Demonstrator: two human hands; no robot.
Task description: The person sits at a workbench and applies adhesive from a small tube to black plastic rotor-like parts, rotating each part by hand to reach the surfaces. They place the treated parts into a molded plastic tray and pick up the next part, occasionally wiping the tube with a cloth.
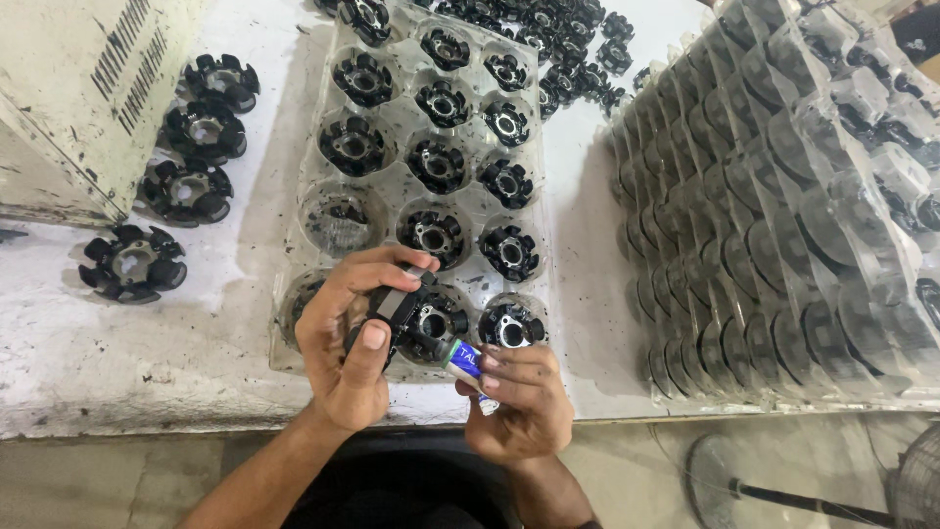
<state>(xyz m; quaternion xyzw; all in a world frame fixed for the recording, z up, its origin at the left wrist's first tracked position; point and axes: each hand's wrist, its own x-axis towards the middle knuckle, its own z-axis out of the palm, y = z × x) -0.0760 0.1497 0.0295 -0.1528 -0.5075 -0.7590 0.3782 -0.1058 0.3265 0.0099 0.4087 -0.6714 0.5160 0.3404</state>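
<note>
At 6 o'clock on the worktop, over the clear tray, left hand fingers clamp a black slotted ring; right hand pinches a small tube, nozzle touching it. Best squeeze lightly, ring steady.

Four black stator cores lie loose at left (beside one clear tray).

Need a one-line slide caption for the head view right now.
Left hand holds a black round part while right hand presses a small tube to it, over a clear tray.
</note>
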